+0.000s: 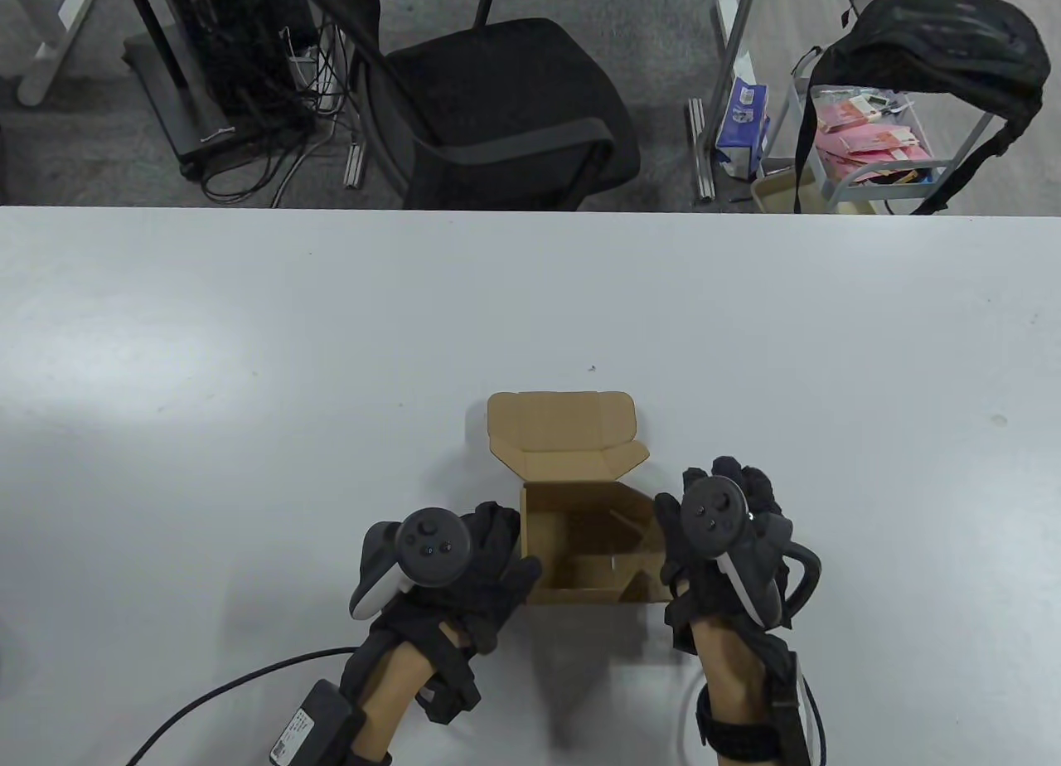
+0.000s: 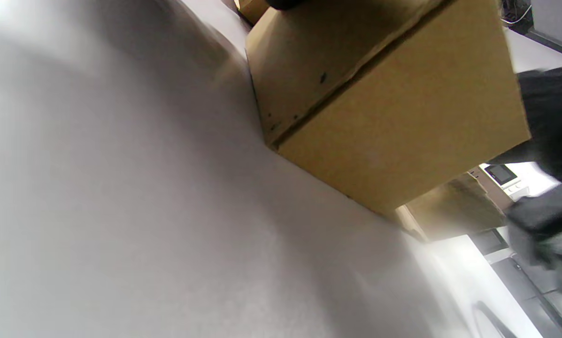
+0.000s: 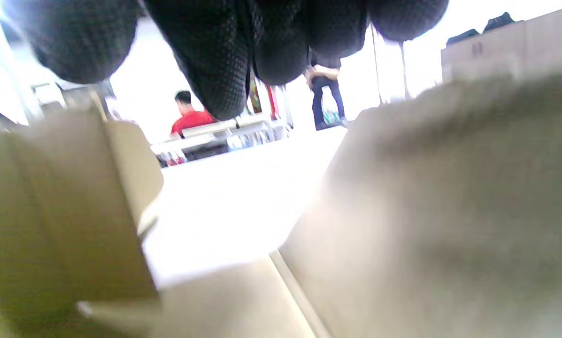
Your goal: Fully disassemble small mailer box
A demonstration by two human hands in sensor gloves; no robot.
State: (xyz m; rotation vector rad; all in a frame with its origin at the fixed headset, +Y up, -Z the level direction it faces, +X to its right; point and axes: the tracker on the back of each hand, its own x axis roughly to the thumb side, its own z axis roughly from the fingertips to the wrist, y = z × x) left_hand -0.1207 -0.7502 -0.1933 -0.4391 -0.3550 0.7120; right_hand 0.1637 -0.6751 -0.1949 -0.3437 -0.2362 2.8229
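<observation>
- Sitting near the front edge of the pale grey matte surface [image 1: 249, 343], the small brown corrugated-cardboard mailer box [image 1: 584, 550] is open at the top, its lid panel [image 1: 564, 434] folded back and away with small tuck flaps showing at its corners.
- Inside, the box walls look smooth and tan, with loose inner flaps leaning at angles across the cavity.
- The left hand in a black knitted sensor glove [image 1: 472, 571] presses against the box's left outer wall, thumb tip touching the near left corner; whether its fingers curl over the rim I cannot tell.
- The right hand in a matching black textured glove [image 1: 721, 550] rests against the box's right wall; its fingertips [image 3: 215, 61] hang rounded and close together above the cardboard in the right wrist view, and that grip's exact hold I cannot tell.
- A rounded grey-and-white tracker [image 1: 414, 555] is strapped on the left hand's back, another [image 1: 725, 534] on the right.
- Beyond the surface stands a black mesh office chair [image 1: 497, 103].
</observation>
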